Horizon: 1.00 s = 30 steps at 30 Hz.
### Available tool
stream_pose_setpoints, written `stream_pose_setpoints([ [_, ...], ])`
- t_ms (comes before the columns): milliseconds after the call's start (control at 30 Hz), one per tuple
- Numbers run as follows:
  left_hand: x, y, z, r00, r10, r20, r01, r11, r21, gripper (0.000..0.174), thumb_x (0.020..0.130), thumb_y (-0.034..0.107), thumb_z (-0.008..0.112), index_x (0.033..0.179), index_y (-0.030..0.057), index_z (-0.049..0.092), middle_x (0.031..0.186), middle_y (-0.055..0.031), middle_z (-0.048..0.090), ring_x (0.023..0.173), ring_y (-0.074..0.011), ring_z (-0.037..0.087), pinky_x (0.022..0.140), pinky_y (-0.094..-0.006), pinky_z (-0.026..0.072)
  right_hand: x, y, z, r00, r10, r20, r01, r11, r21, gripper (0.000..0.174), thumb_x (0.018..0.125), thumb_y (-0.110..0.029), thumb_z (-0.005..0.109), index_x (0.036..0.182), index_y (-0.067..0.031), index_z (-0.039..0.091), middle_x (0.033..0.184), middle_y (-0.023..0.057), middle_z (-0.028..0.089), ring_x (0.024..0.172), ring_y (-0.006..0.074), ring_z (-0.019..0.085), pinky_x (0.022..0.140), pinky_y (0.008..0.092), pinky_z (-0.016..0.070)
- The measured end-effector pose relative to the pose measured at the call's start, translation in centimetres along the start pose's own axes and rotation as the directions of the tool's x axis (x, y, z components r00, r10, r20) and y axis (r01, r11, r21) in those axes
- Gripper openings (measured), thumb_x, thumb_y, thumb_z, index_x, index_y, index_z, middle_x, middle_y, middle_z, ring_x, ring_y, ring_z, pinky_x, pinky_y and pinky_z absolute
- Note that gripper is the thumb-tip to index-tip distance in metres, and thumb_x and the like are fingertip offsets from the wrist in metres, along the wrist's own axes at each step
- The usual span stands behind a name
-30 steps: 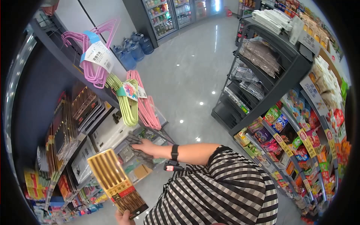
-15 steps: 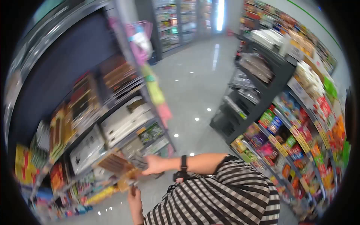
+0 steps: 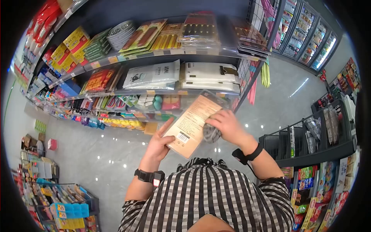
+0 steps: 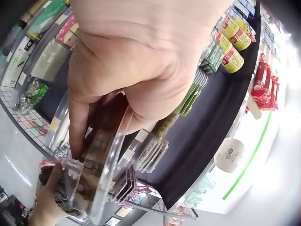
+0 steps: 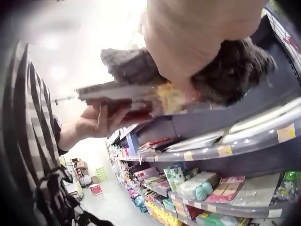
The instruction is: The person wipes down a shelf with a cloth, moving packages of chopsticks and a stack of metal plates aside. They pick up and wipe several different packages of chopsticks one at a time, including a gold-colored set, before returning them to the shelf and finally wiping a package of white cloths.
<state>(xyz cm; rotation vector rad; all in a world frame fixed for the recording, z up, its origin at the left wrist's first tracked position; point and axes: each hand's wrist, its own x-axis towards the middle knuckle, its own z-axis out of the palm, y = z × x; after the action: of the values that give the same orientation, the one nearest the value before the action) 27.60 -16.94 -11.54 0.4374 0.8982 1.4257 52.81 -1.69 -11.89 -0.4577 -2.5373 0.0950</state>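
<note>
In the head view the left hand grips the lower left edge of a flat package, thumb on its printed back near a barcode. The right hand holds a crumpled dark grey bundle against the package's right side. From the left wrist, the left hand has its fingers round the clear-edged package, with the right hand at its far end. In the right wrist view the right hand holds the dark fuzzy bundle over the package, the left hand underneath.
Shelves with packaged goods stand in front, holding foil bowls and white packs. A dark rack is at the right, with snack packets below it. Bins with goods stand lower left.
The head view has turned toward the left shelves. The package, earlier showing its chopsticks, now shows its printed back. Both hands have come up together in front of the body.
</note>
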Motion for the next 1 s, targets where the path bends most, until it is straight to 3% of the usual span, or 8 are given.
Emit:
stream_pose_setpoints([
  [167, -0.9, -0.3, -0.3, 0.987, 0.124, -0.104, -0.106, 0.981, 0.163, 0.074, 0.076, -0.012, 0.051, 0.145, -0.0028, 0.027, 0.131, -0.0172, 0.052, 0.115, -0.0232, 0.056, 0.095, -0.0314, 0.0452, 1.9, -1.3, -3.6, 0.954, 0.297, -0.038, -0.275, 0.920, 0.279, 0.054, 0.066, -0.010, 0.068, 0.118, -0.0148, 0.057, 0.105, 0.0054, 0.061, 0.108, 0.0297, 0.053, 0.093, 0.0434, 0.0392],
  [300, -0.7, -1.7, -0.9, 0.999, 0.040, -0.028, -0.032, 0.972, 0.234, 0.067, 0.077, -0.011, 0.049, 0.142, -0.0059, 0.033, 0.136, -0.0152, 0.048, 0.124, -0.0219, 0.048, 0.102, -0.0323, 0.0387, 4.6, -6.6, -1.7, 0.962, -0.264, -0.072, 0.271, 0.883, 0.384, 0.069, 0.060, -0.008, 0.071, 0.126, -0.0189, 0.055, 0.112, 0.0095, 0.058, 0.115, 0.0306, 0.050, 0.094, 0.0434, 0.0408],
  [433, -2.1, -0.9, 0.7, 0.991, 0.117, 0.068, -0.135, 0.844, 0.519, 0.065, 0.075, -0.006, 0.053, 0.138, -0.0054, 0.040, 0.137, -0.0131, 0.049, 0.125, -0.0182, 0.045, 0.105, -0.0295, 0.0331, 4.1, -4.2, 0.9, 0.929, -0.355, -0.102, 0.369, 0.892, 0.262, 0.069, 0.056, -0.007, 0.070, 0.123, -0.0189, 0.058, 0.110, 0.0074, 0.058, 0.110, 0.0305, 0.052, 0.094, 0.0424, 0.0419],
  [733, -4.8, 1.6, -0.2, 0.989, 0.150, 0.012, -0.134, 0.837, 0.531, 0.062, 0.076, -0.002, 0.054, 0.137, -0.0046, 0.043, 0.130, -0.0135, 0.055, 0.118, -0.0160, 0.050, 0.102, -0.0294, 0.0356, -1.9, 9.8, 2.8, 0.791, 0.526, -0.312, -0.501, 0.850, 0.163, 0.051, 0.067, -0.007, 0.070, 0.117, -0.0105, 0.060, 0.103, 0.0079, 0.063, 0.100, 0.0284, 0.058, 0.086, 0.0358, 0.0484],
  [800, -5.0, 2.0, 0.4, 0.972, 0.225, 0.064, -0.210, 0.718, 0.663, 0.061, 0.077, -0.002, 0.054, 0.137, -0.0047, 0.042, 0.130, -0.0147, 0.056, 0.117, -0.0187, 0.054, 0.100, -0.0302, 0.0381, -3.8, 9.7, 3.4, 0.532, 0.846, -0.013, -0.479, 0.314, 0.820, 0.037, 0.081, -0.015, 0.069, 0.115, -0.0055, 0.059, 0.107, 0.0071, 0.064, 0.096, 0.0224, 0.063, 0.080, 0.0330, 0.0514],
  [867, -5.2, 2.6, 2.1, 0.953, 0.276, 0.128, -0.271, 0.578, 0.770, 0.060, 0.078, -0.001, 0.053, 0.137, -0.0049, 0.042, 0.130, -0.0158, 0.056, 0.115, -0.0214, 0.057, 0.098, -0.0309, 0.0406, -4.7, 6.9, 2.8, 0.428, 0.803, 0.415, -0.392, -0.249, 0.886, 0.033, 0.087, -0.020, 0.066, 0.114, -0.0017, 0.060, 0.106, 0.0077, 0.065, 0.091, 0.0176, 0.065, 0.076, 0.0310, 0.0533],
  [933, -4.9, 3.1, 5.0, 0.876, 0.288, 0.387, -0.412, 0.028, 0.911, 0.058, 0.078, -0.002, 0.054, 0.136, -0.0038, 0.042, 0.129, -0.0169, 0.056, 0.111, -0.0297, 0.060, 0.094, -0.0344, 0.0465, -4.0, 3.0, 1.6, 0.528, 0.623, 0.577, -0.313, -0.488, 0.815, 0.034, 0.088, -0.021, 0.066, 0.114, -0.0005, 0.059, 0.104, 0.0103, 0.067, 0.089, 0.0193, 0.066, 0.078, 0.0335, 0.0539],
  [1000, -4.3, 3.0, 6.8, 0.829, 0.217, 0.516, -0.515, -0.064, 0.855, 0.060, 0.076, -0.003, 0.055, 0.135, -0.0023, 0.043, 0.129, -0.0154, 0.057, 0.111, -0.0303, 0.060, 0.093, -0.0348, 0.0469, -3.3, 1.5, 2.4, 0.532, 0.444, 0.721, -0.433, -0.589, 0.683, 0.038, 0.086, -0.020, 0.066, 0.118, 0.0008, 0.057, 0.109, 0.0126, 0.065, 0.092, 0.0230, 0.066, 0.081, 0.0349, 0.0538],
])
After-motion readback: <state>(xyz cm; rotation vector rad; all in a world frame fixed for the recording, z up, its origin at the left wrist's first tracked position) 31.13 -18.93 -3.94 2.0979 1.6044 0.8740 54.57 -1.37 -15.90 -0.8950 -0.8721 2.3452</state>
